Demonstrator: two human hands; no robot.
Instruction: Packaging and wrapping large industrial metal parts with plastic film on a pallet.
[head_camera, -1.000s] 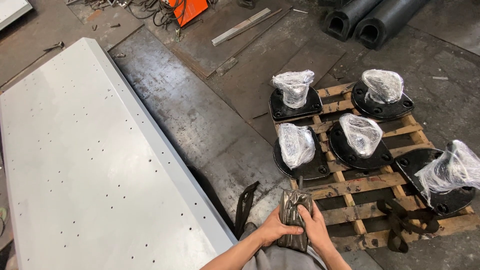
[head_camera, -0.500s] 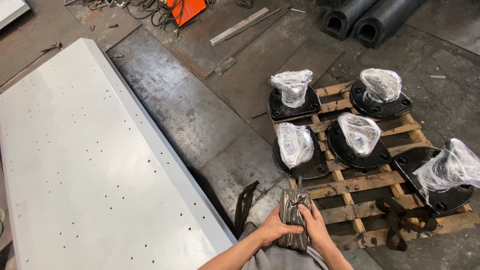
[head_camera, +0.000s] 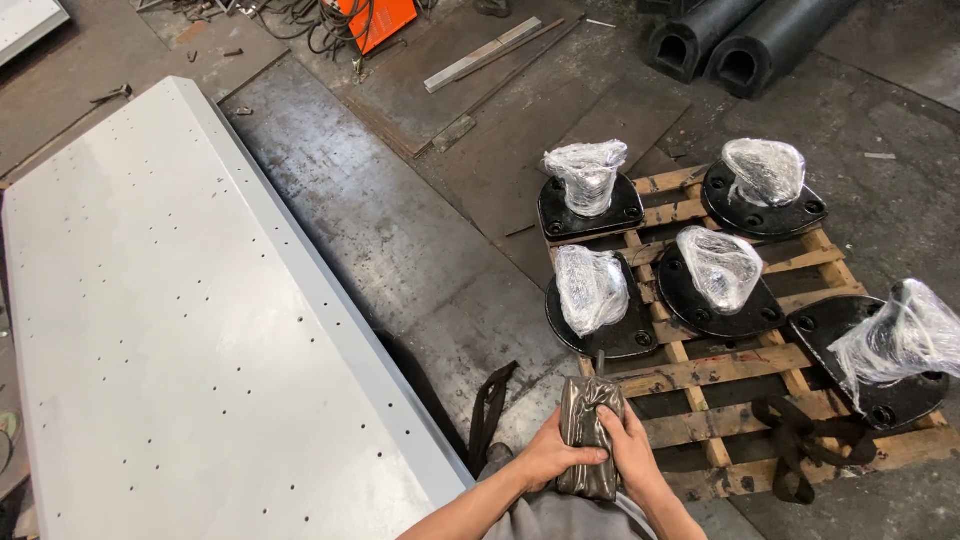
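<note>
Almost nothing shifts over the last second: only the view drifts slightly, while both hands stay wrapped around the same dark bundle, so the handling is still at the gripping stage with nothing set down or picked up. Going from the left, a long pale grey metal panel (head_camera: 190, 330) dotted with small holes fills that side of the floor, and a dark strap (head_camera: 488, 405) lies just beside its near corner. Next comes the left hand (head_camera: 548, 460), its fingers closed over the lower part of a crumpled, dark, shiny bundle (head_camera: 588, 425), which is held upright close to the person's body at the bottom of the view. The right hand (head_camera: 632, 450) clasps the same bundle from the other side, touching the left. Beyond them a wooden pallet (head_camera: 700, 355) carries five black round-based parts, each topped with clear plastic wrap (head_camera: 590, 288), and another dark strap (head_camera: 800, 445) drapes over its near edge.
</note>
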